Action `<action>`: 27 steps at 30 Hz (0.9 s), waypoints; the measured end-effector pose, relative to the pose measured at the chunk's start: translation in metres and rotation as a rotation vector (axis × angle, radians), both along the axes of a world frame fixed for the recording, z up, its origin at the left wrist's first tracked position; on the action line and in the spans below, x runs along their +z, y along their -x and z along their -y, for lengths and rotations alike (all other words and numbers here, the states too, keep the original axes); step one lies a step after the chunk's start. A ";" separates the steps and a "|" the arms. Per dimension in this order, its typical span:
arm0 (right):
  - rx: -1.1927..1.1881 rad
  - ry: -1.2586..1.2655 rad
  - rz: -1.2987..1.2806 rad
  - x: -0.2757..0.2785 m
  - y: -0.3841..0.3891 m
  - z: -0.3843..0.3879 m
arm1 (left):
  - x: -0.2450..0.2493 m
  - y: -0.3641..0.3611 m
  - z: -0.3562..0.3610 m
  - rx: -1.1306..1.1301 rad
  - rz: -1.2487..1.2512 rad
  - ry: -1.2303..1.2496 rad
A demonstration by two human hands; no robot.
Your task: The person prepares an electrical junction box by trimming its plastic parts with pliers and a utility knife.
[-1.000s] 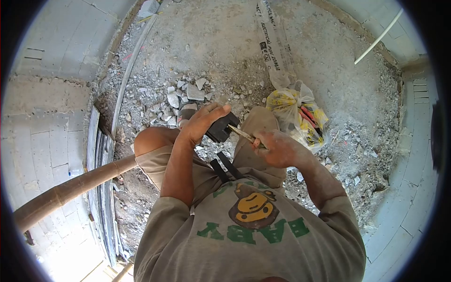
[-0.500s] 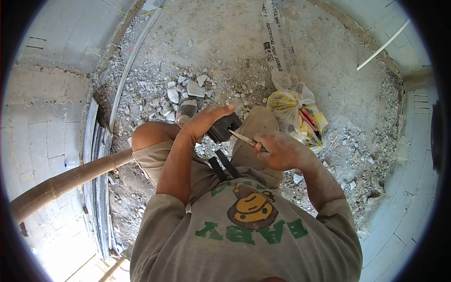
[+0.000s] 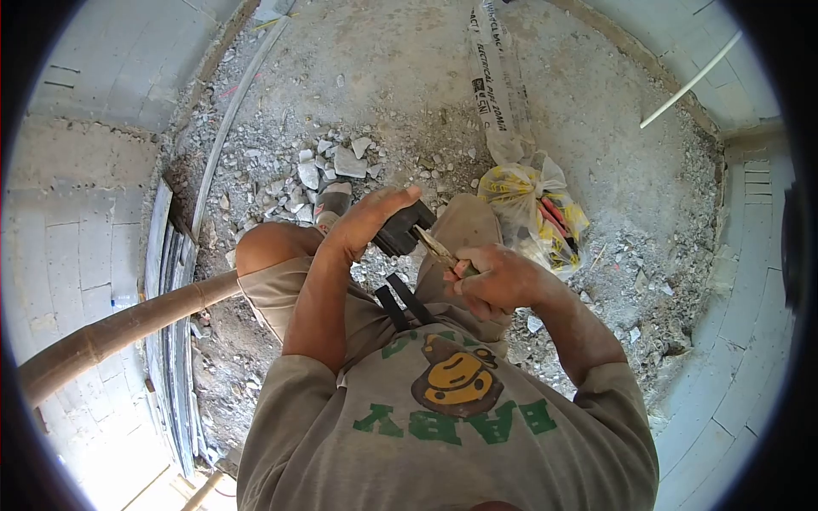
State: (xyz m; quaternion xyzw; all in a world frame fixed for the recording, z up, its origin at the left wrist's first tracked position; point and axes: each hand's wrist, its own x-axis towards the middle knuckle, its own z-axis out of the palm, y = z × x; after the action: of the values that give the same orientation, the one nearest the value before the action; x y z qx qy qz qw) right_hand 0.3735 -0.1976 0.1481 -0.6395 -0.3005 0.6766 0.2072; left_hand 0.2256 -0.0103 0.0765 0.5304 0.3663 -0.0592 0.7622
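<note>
My left hand (image 3: pixel 372 221) is wrapped round a black plastic box (image 3: pixel 397 236), hollow on its right side, and holds it above my lap. In my right hand (image 3: pixel 503 279) is a pair of pliers (image 3: pixel 436 247), gripped by the handles. Their metal jaws point up and left and reach the notch at the right edge of the box. Below both hands, two black straps (image 3: pixel 400 300) lie over my trousers.
Broken stones (image 3: pixel 328 166) lie by my foot. A knotted plastic bag (image 3: pixel 537 204) with red-handled items sits ahead, right, beside a printed pipe sleeve (image 3: pixel 490 77). A bamboo pole (image 3: pixel 128 328) crosses at left near metal profiles (image 3: pixel 173 281). A white pipe (image 3: pixel 690 81) leans at right.
The pliers have rotated in my right hand and show more of their width. My right hand has shifted slightly left. The black box stays almost where it was.
</note>
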 end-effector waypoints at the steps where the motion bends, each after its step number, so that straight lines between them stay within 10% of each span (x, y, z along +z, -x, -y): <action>1: -0.004 0.006 -0.017 -0.003 0.000 0.001 | -0.001 0.000 0.000 -0.007 -0.007 -0.016; 17: -0.250 -0.226 0.027 -0.043 0.068 0.030 | -0.004 0.004 -0.005 -0.184 -0.011 -0.124; 27: -0.499 -0.088 -0.483 -0.048 0.072 0.050 | -0.004 0.003 -0.002 -0.274 -0.084 -0.114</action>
State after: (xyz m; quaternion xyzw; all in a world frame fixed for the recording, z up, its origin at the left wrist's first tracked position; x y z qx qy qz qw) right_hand 0.3020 -0.2481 0.0997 -0.5053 -0.1064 0.7232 0.4586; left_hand 0.2222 -0.0082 0.0721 0.6148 0.3247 -0.1642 0.6997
